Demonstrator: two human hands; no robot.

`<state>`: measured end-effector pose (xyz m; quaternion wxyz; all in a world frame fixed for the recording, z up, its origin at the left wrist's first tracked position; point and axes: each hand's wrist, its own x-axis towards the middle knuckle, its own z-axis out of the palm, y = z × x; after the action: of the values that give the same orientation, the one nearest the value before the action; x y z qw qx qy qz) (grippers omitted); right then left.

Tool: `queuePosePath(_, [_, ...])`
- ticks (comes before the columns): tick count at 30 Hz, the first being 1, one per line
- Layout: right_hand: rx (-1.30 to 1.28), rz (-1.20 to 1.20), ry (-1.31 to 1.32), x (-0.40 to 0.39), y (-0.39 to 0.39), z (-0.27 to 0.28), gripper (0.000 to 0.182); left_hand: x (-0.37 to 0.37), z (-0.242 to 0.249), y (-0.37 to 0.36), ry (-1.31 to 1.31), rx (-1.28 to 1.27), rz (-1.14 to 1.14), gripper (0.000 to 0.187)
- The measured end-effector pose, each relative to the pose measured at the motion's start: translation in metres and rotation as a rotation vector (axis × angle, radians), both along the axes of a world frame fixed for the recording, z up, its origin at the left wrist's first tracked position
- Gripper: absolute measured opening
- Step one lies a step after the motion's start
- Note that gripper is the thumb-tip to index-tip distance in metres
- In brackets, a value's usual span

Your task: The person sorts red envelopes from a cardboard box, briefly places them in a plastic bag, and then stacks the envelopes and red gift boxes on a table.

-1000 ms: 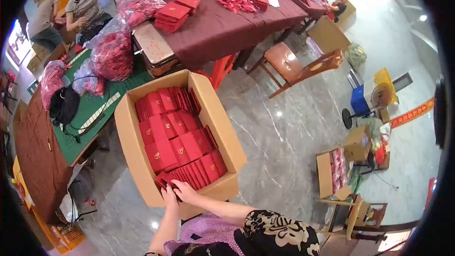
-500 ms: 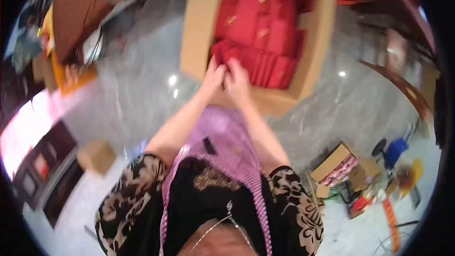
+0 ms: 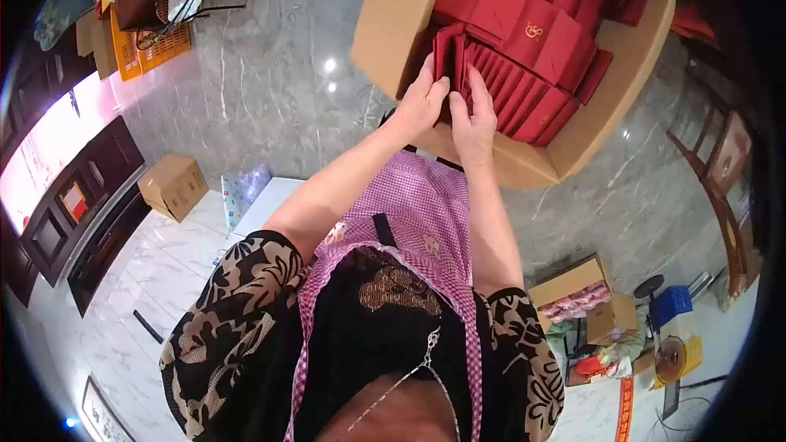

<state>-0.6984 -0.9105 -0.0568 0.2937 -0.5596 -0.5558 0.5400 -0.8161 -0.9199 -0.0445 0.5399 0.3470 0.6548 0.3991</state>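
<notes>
An open cardboard carton [image 3: 606,135] is filled with red paper packets [image 3: 536,29] stamped with gold emblems; some lie flat and others stand on edge in a row along the near side. At the row's left end, my left hand [image 3: 423,100] pinches upright red packets [image 3: 448,51] between thumb and fingers, near the carton's left corner. My right hand [image 3: 475,119] grips the other side of the same packets, fingers against the standing row and thumb toward me. A gap shows between the packets' top edges. Their lower parts are hidden behind my hands.
Grey marble-look flooring surrounds the carton. A closed cardboard box [image 3: 173,187] sits at left, with an orange crate [image 3: 151,45] farther up. At lower right are an open box of pink items [image 3: 577,299] and a fan [image 3: 670,356]. A wooden chair [image 3: 720,168] stands at right.
The view has shifted, so the carton and my hands appear farther right. The packets between my hands now stand higher and spread apart at the top.
</notes>
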Motion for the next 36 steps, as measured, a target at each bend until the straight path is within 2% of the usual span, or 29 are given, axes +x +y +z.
queuePosePath(3, [0.093,0.011,-0.057,0.0,0.001,0.002,0.048,0.003,-0.003,-0.004,-0.023,-0.075,0.001,0.049])
queuePosePath(4, [0.132,0.038,-0.095,-0.001,0.001,0.003,0.047,0.004,-0.013,-0.007,0.023,0.096,-0.05,0.05])
queuePosePath(6, [0.163,0.093,-0.112,-0.009,0.001,0.009,0.048,-0.004,0.008,0.006,-0.317,-0.095,0.079,0.05])
queuePosePath(7, [0.151,0.115,-0.07,-0.009,-0.002,0.005,0.048,-0.001,0.01,0.007,-0.361,-0.097,0.136,0.05])
queuePosePath(9, [0.089,0.117,-0.008,-0.01,-0.009,0.004,0.047,-0.005,0.001,0.006,-0.072,-0.156,0.051,0.048])
queuePosePath(10, [0.062,0.127,0.025,-0.011,-0.01,0.001,0.046,-0.004,-0.004,0.006,-0.235,-0.139,0.188,0.044])
queuePosePath(11, [0.009,0.078,0.048,-0.014,-0.01,0.007,0.038,-0.008,0.007,0.012,-0.261,-0.186,0.21,0.041])
queuePosePath(12, [0.008,0.071,0.047,-0.014,-0.01,0.004,0.038,-0.012,0.014,0.015,-0.287,-0.237,0.231,0.037])
queuePosePath(14, [-0.078,0.061,0.171,-0.013,-0.003,-0.003,0.028,-0.011,0.003,0.014,-0.159,-0.264,0.356,0.031])
queuePosePath(15, [-0.234,-0.01,0.3,-0.011,0.002,-0.003,0.02,-0.013,-0.002,0.013,-0.122,-0.291,0.392,0.029])
queuePosePath(17, [-0.353,-0.155,0.379,0.001,0.023,-0.007,0.019,-0.014,-0.005,0.006,-0.106,-0.266,0.374,0.028])
queuePosePath(18, [-0.237,-0.232,0.323,0.006,0.04,-0.013,0.016,-0.016,0.001,0.003,-0.121,-0.283,0.354,0.029])
queuePosePath(19, [-0.294,-0.359,0.292,0.015,0.054,-0.012,0.018,-0.015,0.013,-0.002,-0.126,-0.353,0.345,0.032])
queuePosePath(20, [-0.293,-0.485,0.154,0.015,0.072,-0.013,0.023,-0.015,0.025,-0.004,-0.125,-0.351,0.322,0.032])
queuePosePath(22, [-0.077,-0.453,-0.091,0.023,0.093,-0.046,0.033,-0.013,0.046,-0.012,-0.033,-0.197,0.253,0.035])
queuePosePath(23, [-0.194,-0.409,-0.226,0.019,0.105,-0.041,0.045,-0.015,0.052,-0.014,-0.021,-0.149,0.246,0.036])
queuePosePath(24, [-0.156,-0.351,-0.283,0.017,0.108,-0.054,0.051,-0.017,0.067,-0.013,0.032,-0.161,0.202,0.036])
queuePosePath(25, [-0.085,-0.271,-0.373,0.013,0.111,-0.07,0.052,-0.02,0.079,-0.01,0.086,-0.171,0.162,0.036])
queuePosePath(26, [-0.001,-0.269,-0.494,0.005,0.111,-0.058,0.05,-0.027,0.071,-0.02,0.036,-0.181,0.207,0.036])
queuePosePath(32, [0.045,-0.487,-0.196,-0.024,0.096,-0.042,0.041,-0.049,0.076,-0.036,0.003,-0.127,0.234,0.035])
queuePosePath(36, [0.097,-0.485,-0.189,-0.034,0.094,-0.038,0.043,-0.055,0.077,-0.038,-0.005,-0.15,0.254,0.035])
